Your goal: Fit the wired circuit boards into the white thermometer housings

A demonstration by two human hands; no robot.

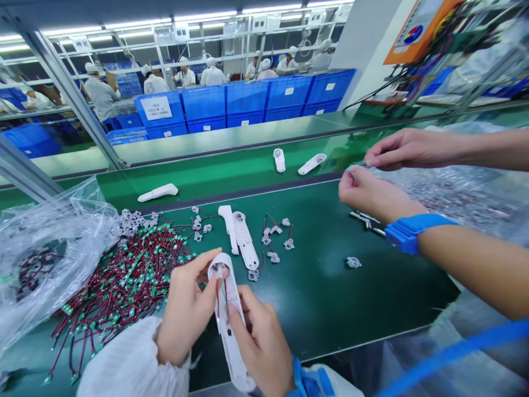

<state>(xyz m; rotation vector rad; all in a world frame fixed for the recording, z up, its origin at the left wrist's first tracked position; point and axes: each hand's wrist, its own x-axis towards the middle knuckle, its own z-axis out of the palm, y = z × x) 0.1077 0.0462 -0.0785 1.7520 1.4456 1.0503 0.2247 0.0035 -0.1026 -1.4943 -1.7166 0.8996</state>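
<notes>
White housing [234, 354] between left hand [185, 309] and right hand [264, 344], open side up, long axis running away, hollow head [223, 259] farthest. Left nearer housing's head, fingers clamped there, thumb beside wires [218, 300]; right fingers clamped on housing's right edge, lower down. Board pile [132, 275] left of housing.

This is a factory floor, an electronics assembly line. A green conveyor belt [215, 177] runs past a dark green workbench [314, 298], where small circuit boards [132, 270] with red and black leads lie heaped near an open white plastic housing [237, 353] with coloured wires inside. Beyond, people in white caps [212, 74] work around stacked, labelled blue plastic crates [248, 99], under fluorescent tubes [273, 9] and metal framing [74, 99].
</notes>
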